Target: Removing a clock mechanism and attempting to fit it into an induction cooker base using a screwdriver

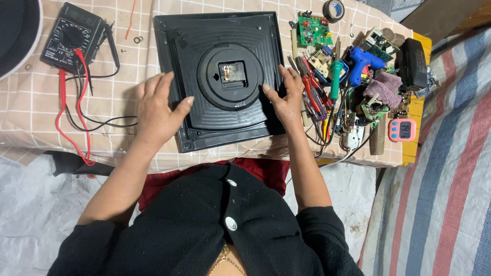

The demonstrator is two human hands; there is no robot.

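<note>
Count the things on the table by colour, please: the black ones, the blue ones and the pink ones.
Black: 3, square clock back, multimeter, tape roll
Blue: 1, glue gun
Pink: 1, small timer
Total: 5

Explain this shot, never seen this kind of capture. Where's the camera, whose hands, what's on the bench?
There is no machine here: a person works with two bare hands, and the single picture comes from a camera worn on the head, looking straight down.

Both hands rest on a square black wall clock lying face down on a checked tablecloth. The left hand lies flat on the clock's left edge; the right hand touches its right edge. Neither grips anything. In the middle of the clock's back sits the small clock movement.

To the left lies a black multimeter with red and black leads. To the right is a heap of tools and parts: a green circuit board, red-handled pliers, a blue glue gun and a small pink timer.
</note>
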